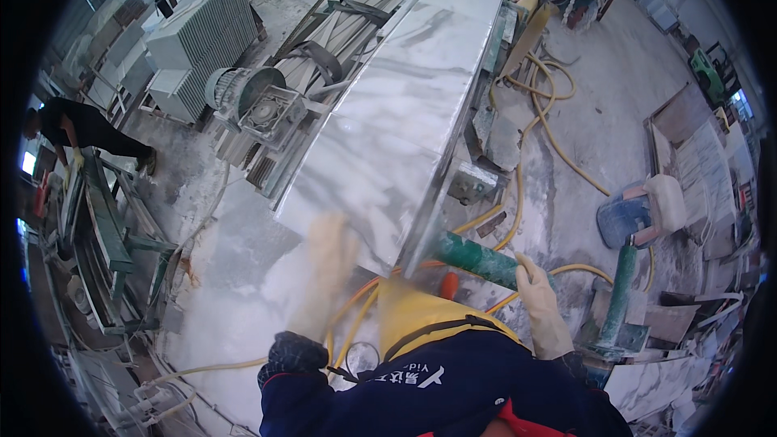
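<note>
A long white marble slab with grey veins (396, 105) stretches away from me, with seams across it. My left hand (330, 251), in a pale cream glove, is smeared by motion at the slab's near left corner; its fingers cannot be made out. Lower right of the slab's near end lies a thick green tube (477, 260). My right hand (538, 295), gloved alike, has its fingers closed over the tube's right end. The yellow apron (437, 316) at my waist lies below the slab's near edge.
A dusty electric motor (251, 97) stands left of the slab. Yellow hoses (558, 146) loop over the floor at right, near a blue container (627, 218). Stacked slabs (202, 32) stand at far left. Another person (89, 125) bends over a green metal frame (105, 218).
</note>
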A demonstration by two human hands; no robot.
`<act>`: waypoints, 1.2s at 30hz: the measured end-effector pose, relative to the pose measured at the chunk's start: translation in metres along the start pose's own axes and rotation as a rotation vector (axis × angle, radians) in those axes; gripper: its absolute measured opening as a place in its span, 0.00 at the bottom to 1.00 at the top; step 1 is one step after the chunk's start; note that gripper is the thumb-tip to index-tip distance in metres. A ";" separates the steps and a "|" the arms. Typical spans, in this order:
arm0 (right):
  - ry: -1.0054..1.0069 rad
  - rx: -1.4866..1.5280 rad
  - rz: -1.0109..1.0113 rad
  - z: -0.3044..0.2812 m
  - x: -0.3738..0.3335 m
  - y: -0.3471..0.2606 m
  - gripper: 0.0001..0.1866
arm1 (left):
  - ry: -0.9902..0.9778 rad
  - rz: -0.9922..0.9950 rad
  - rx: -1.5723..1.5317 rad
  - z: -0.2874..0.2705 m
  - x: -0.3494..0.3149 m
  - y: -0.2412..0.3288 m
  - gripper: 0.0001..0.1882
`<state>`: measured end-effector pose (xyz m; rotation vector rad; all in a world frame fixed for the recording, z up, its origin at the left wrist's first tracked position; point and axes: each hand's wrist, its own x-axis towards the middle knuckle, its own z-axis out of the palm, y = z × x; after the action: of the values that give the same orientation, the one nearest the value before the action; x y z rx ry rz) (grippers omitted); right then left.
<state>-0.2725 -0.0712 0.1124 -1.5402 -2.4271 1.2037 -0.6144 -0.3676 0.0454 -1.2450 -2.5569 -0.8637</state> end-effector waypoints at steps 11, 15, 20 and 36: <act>0.044 0.030 0.095 -0.011 -0.027 0.002 0.24 | -0.038 -0.171 0.222 0.025 0.131 -0.112 0.34; 0.097 0.061 0.150 -0.011 -0.046 0.024 0.24 | -0.056 -0.162 0.270 0.049 0.179 -0.111 0.34; 0.139 0.064 0.204 -0.006 -0.061 0.035 0.24 | -0.044 -0.139 0.274 0.048 0.185 -0.108 0.30; -0.225 0.041 -0.200 0.026 0.017 -0.056 0.22 | 0.065 -0.301 0.293 -0.046 -0.076 -0.118 0.27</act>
<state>-0.3340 -0.0852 0.1226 -1.1745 -2.5958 1.4434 -0.6612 -0.5017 0.0037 -0.7507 -2.7336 -0.5366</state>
